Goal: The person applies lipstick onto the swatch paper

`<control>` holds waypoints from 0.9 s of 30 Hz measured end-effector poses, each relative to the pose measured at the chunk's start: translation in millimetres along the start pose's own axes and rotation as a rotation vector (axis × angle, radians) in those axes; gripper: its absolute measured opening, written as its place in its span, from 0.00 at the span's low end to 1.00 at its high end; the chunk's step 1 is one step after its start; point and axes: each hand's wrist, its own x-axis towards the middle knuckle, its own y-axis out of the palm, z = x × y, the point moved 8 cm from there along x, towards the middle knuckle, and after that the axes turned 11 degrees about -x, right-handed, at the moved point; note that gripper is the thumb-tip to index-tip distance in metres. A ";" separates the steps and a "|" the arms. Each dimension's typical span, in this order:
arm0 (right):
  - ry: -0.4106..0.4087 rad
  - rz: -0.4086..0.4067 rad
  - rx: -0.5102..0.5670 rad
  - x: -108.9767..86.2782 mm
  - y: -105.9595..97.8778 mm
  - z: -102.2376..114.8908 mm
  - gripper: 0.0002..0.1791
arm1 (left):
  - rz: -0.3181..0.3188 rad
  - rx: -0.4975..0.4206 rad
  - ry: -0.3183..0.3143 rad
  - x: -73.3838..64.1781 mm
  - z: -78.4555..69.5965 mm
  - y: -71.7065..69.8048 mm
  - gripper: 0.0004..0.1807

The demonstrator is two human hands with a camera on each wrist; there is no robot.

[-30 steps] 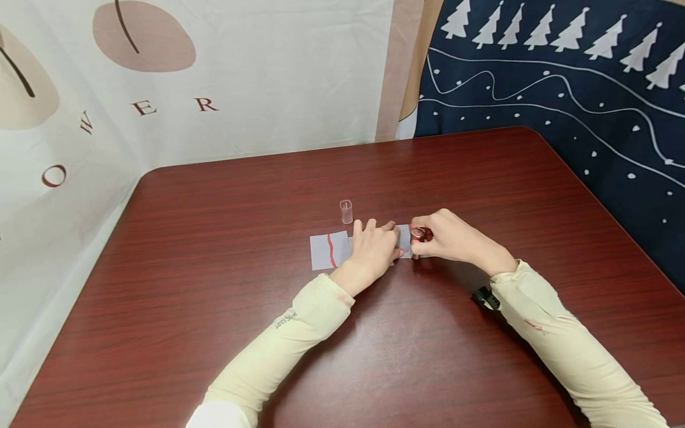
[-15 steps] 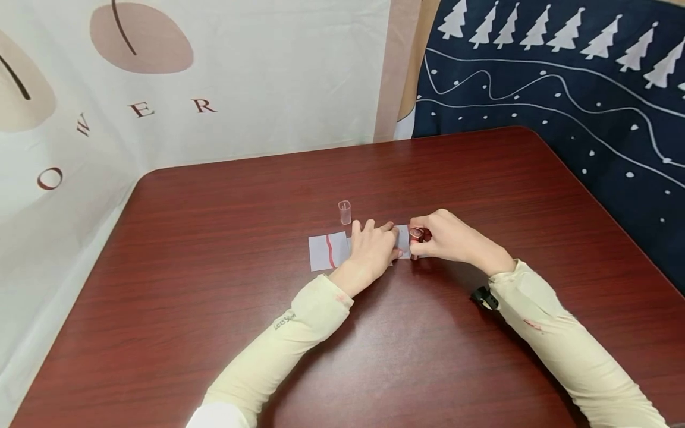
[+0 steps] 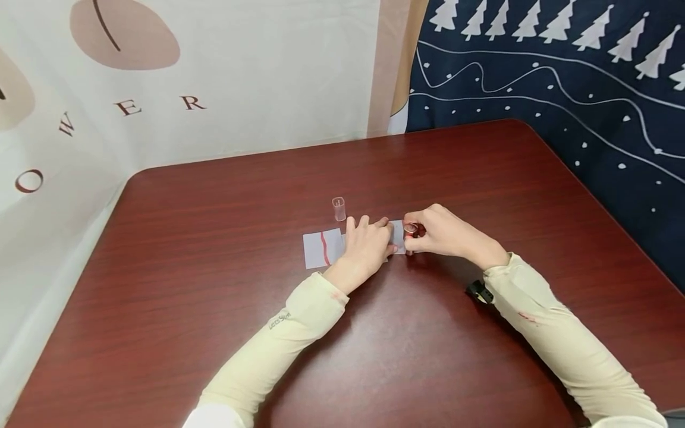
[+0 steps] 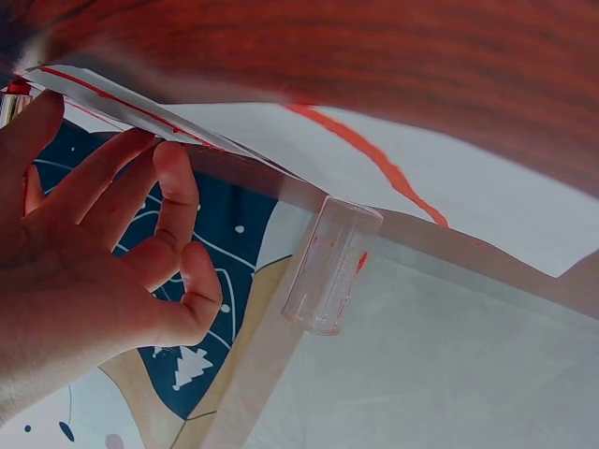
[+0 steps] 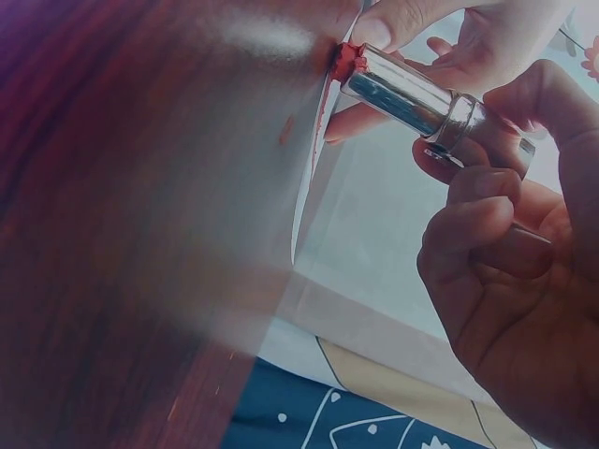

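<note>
My right hand (image 3: 449, 236) pinches a lipstick (image 5: 402, 89) by its silver base between thumb and fingers. Its crumbly red tip (image 5: 349, 62) meets the white paper (image 3: 398, 236) on the table. Fingers spread, my left hand (image 3: 365, 245) lies on that paper, with fingertips right at its surface in the left wrist view. To the left is a paper square (image 3: 313, 249) with a wavy red line (image 3: 324, 246) drawn down it. Behind my left hand stands a clear cap (image 3: 339, 209), smeared red inside. My left hand hides the middle of the papers.
The brown wooden table (image 3: 241, 208) runs back to a pale wall cloth (image 3: 283, 77) with letters. A dark blue cloth (image 3: 535, 83) with white trees hangs at the right. A black strap device (image 3: 479, 292) is at my right wrist.
The head view has shifted slightly, so everything sits a little further left and higher. Both hands keep nearly the same places on the papers, and the lipstick stays in my right hand.
</note>
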 end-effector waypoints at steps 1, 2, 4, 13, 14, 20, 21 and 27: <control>-0.003 -0.003 0.000 0.3 0.4 0.2 0.07 | 0.004 -0.001 -0.002 -0.5 0.4 0.0 0.23; -0.004 -0.005 0.000 0.5 0.7 0.4 0.07 | 0.008 -0.001 -0.003 -0.7 0.7 0.2 0.23; -0.004 -0.009 -0.001 0.4 1.0 0.4 0.07 | 0.011 -0.001 -0.002 -1.1 0.6 0.0 0.23; 0.009 0.001 -0.004 -0.1 0.7 -0.2 0.07 | 0.003 -0.002 0.006 -0.7 -0.3 -1.1 0.23; 0.011 0.005 -0.004 0.1 0.8 -0.2 0.07 | 0.004 -0.002 0.006 -0.8 -0.3 -1.1 0.23; 0.013 0.014 -0.003 0.8 1.6 -0.1 0.07 | 0.006 -0.006 0.001 -1.5 0.4 -1.4 0.23; 0.012 0.014 -0.003 0.9 1.7 0.1 0.07 | 0.005 -0.006 0.001 -1.5 0.5 -1.4 0.23; 0.010 0.009 -0.008 1.6 1.4 -0.8 0.06 | -0.004 -0.001 0.003 -0.7 0.8 -1.4 0.24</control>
